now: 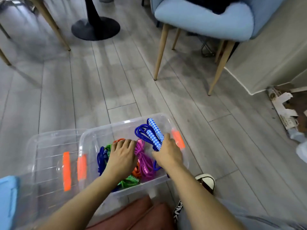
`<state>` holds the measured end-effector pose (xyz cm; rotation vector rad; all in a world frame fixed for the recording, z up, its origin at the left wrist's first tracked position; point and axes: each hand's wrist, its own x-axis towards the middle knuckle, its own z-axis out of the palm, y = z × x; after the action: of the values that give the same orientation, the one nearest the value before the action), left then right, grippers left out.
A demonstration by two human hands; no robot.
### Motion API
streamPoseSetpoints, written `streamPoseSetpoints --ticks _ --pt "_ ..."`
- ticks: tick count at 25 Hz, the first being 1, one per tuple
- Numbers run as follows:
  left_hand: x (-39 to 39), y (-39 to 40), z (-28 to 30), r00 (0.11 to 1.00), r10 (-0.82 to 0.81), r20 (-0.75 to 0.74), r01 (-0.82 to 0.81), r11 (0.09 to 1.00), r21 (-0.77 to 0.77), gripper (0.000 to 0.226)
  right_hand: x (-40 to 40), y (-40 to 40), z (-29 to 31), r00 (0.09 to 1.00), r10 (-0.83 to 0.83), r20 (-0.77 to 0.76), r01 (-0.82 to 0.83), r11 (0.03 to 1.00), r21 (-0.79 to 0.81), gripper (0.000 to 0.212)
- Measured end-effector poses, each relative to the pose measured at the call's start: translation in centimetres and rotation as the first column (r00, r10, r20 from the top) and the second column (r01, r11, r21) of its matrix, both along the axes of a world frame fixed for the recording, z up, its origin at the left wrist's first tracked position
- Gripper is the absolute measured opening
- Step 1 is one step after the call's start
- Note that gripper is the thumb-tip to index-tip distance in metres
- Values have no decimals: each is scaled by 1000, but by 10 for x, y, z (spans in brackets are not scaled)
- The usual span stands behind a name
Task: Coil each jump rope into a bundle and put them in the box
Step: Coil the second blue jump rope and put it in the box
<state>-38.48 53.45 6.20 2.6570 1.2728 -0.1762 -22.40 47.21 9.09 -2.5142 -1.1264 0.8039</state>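
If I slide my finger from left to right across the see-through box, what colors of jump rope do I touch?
Dark blue rope → green rope → pink rope → blue rope with checkered handles, gripped by the right hand. The left hand covers the orange rope, so its place is unclear.

**Bare arms, grey trousers, a white shoe**

Both forearms are bare to the frame's lower edge, with no sleeve, watch or ring showing on the left hand (122,155) or right hand (167,151). Light grey trousers (232,218) carry a black strip with white lettering (177,211). One white shoe with dark trim (206,181) shows.
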Motion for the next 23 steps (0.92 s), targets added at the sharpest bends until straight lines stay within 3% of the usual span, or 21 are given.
streamPoseSetpoints --ticks 5,7,9,12,17,20,23 --pt "0 8 -38 998 -50 -28 50 999 -11 50 -2 16 -60 1000 -24 10 25 993 -114 73" --pt "5 9 -50 997 -80 -18 79 996 -40 52 -1 24 -74 998 -17 59 24 994 -108 68" --pt "14 9 -60 993 -111 -38 106 988 -109 59 4 26 -85 994 17 105 -4 992 -122 66" --pt "29 6 -79 968 -215 -128 172 942 -288 74 14 24 -95 996 85 33 -78 979 -188 80" --pt "56 6 -108 873 -385 -299 224 862 -455 75 38 26 -83 971 235 43 -226 962 -156 52" --pt "58 6 -111 859 -386 -337 202 859 -470 77 43 26 -72 966 248 66 -241 965 -102 50" --pt "47 6 -91 929 -287 -233 183 904 -386 73 37 22 -66 964 258 72 -252 964 -79 54"
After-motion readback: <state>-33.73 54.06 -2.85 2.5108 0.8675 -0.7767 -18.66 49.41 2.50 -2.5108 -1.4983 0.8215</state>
